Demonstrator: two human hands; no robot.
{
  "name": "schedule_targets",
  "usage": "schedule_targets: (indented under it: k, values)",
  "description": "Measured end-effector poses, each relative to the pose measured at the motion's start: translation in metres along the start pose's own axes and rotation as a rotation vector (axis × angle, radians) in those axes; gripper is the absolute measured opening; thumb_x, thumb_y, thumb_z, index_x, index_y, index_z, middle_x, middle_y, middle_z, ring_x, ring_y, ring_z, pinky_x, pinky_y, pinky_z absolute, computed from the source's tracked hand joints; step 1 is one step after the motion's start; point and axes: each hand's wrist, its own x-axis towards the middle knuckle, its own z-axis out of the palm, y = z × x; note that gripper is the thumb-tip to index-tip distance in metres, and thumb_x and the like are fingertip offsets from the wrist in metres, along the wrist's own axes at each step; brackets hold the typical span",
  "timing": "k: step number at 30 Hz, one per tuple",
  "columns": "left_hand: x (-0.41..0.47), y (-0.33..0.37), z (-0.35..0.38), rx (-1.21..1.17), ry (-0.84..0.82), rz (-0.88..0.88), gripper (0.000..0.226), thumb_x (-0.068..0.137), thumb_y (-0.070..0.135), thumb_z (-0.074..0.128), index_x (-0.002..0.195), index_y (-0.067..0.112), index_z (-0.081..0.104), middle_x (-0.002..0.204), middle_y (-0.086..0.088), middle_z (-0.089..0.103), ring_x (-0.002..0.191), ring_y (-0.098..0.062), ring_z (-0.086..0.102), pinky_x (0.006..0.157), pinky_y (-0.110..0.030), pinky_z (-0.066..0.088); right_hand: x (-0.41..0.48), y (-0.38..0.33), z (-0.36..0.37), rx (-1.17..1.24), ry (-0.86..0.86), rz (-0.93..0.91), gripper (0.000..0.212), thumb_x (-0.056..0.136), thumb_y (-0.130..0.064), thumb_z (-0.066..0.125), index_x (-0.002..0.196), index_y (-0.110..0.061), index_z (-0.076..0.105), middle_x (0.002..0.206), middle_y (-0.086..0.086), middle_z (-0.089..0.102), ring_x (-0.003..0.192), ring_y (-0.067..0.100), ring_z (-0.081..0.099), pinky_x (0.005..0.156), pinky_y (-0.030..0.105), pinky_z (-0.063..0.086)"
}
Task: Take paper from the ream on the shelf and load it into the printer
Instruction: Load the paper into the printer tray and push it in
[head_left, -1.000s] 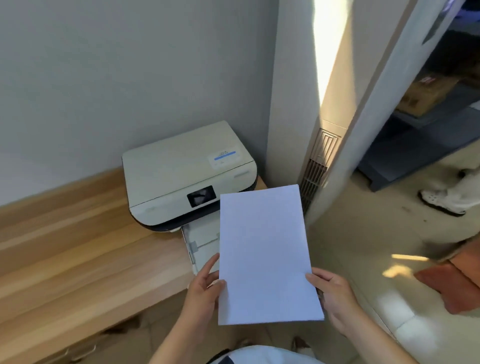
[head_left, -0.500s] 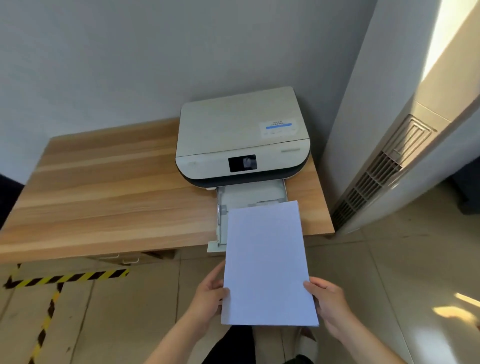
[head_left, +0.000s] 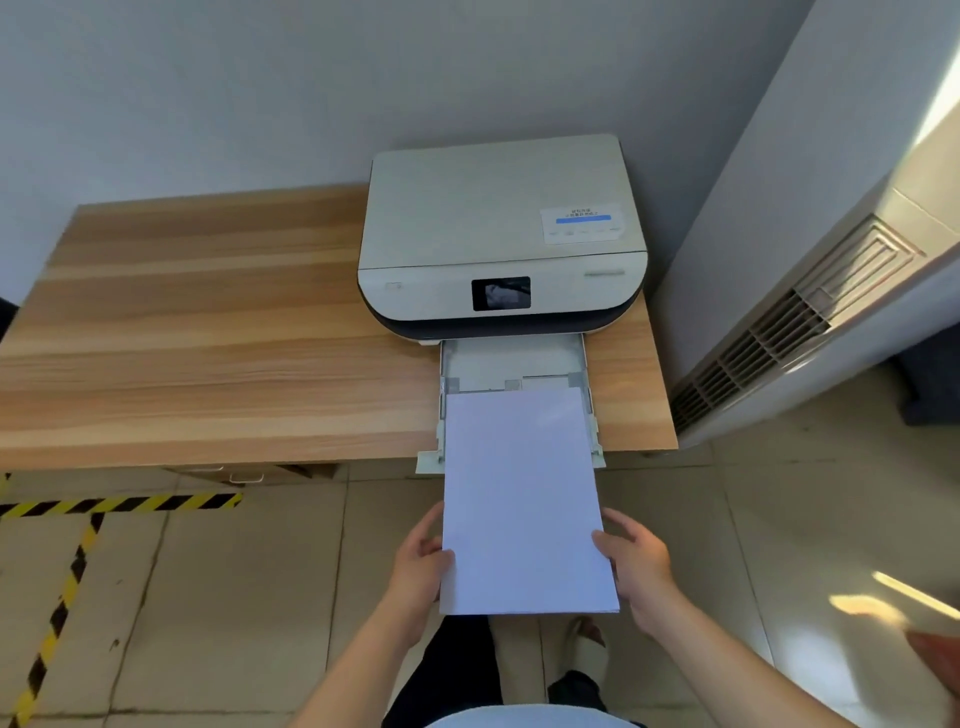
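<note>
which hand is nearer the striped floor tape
The left hand, gripping the left edge of the paper; the right hand holds the opposite edge, toward the vent.

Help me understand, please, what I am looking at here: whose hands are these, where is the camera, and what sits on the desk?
There is no machine arm here. These are a person's two bare hands, seen from a wide-angle camera worn on the head, looking forward and down. The left hand and right hand grip the white paper by its side edges, near its close end. Its far end reaches over the paper tray, which is pulled out from the front of the printer. The printer stands at the right end of a wooden desk against the wall. Yellow-and-black tape runs on the tiled floor, and a white vented unit stands to the right.
</note>
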Motion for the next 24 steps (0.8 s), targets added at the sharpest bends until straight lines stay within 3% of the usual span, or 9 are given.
schedule_targets:
  k: [3, 8, 11, 14, 19, 24]
  values:
    - [0.002, -0.002, 0.001, -0.036, -0.001, -0.006, 0.071, 0.09, -0.012, 0.045, 0.142, 0.036, 0.051, 0.111, -0.008, 0.076, 0.1, -0.025, 0.074, 0.088, -0.05, 0.059, -0.012, 0.004, 0.002, -0.003, 0.0, -0.033, 0.043, 0.093, 0.004, 0.052, 0.132, -0.013, 0.056, 0.104, 0.011, 0.071, 0.089, 0.028, 0.069, 0.066, 0.036, 0.058]
    - [0.007, 0.005, -0.003, -0.051, -0.037, -0.003, 0.071, 0.091, -0.013, 0.044, 0.141, 0.036, 0.052, 0.111, -0.003, 0.077, 0.101, -0.023, 0.074, 0.09, -0.052, 0.058, -0.02, 0.011, 0.01, -0.049, 0.031, -0.098, 0.046, 0.094, 0.012, 0.041, 0.132, -0.01, 0.056, 0.118, 0.016, 0.067, 0.1, 0.026, 0.064, 0.065, 0.025, 0.053]
    - [0.012, 0.014, -0.01, -0.033, -0.103, -0.02, 0.071, 0.091, -0.009, 0.043, 0.14, 0.042, 0.051, 0.114, 0.004, 0.076, 0.102, -0.019, 0.073, 0.088, -0.047, 0.059, -0.016, 0.007, 0.016, -0.041, 0.038, -0.093, 0.043, 0.095, 0.011, 0.042, 0.127, -0.01, 0.061, 0.115, 0.014, 0.069, 0.096, 0.024, 0.065, 0.06, 0.02, 0.051]
    - [0.016, 0.024, -0.016, -0.019, -0.176, -0.086, 0.073, 0.091, -0.003, 0.049, 0.143, 0.049, 0.044, 0.121, 0.004, 0.072, 0.106, -0.025, 0.072, 0.087, -0.05, 0.059, -0.012, 0.0, 0.019, -0.022, 0.035, -0.087, 0.046, 0.093, 0.01, 0.044, 0.127, -0.017, 0.062, 0.109, 0.01, 0.072, 0.097, 0.022, 0.067, 0.066, 0.025, 0.052]
    - [0.02, 0.039, -0.024, 0.118, -0.315, -0.135, 0.087, 0.086, -0.004, 0.049, 0.145, 0.056, 0.03, 0.126, 0.003, 0.068, 0.109, -0.032, 0.067, 0.076, -0.052, 0.062, -0.008, -0.009, 0.021, -0.076, -0.037, -0.002, 0.057, 0.09, 0.007, 0.047, 0.128, -0.035, 0.056, 0.112, 0.005, 0.071, 0.097, 0.029, 0.069, 0.072, 0.049, 0.061]
    - [0.024, 0.046, -0.037, 0.147, -0.37, -0.135, 0.089, 0.083, -0.005, 0.054, 0.142, 0.058, 0.031, 0.121, -0.002, 0.073, 0.104, -0.03, 0.072, 0.078, -0.052, 0.061, -0.014, -0.014, 0.021, -0.086, -0.083, 0.043, 0.06, 0.091, 0.006, 0.049, 0.131, -0.039, 0.051, 0.114, 0.006, 0.07, 0.1, 0.033, 0.069, 0.067, 0.046, 0.06]
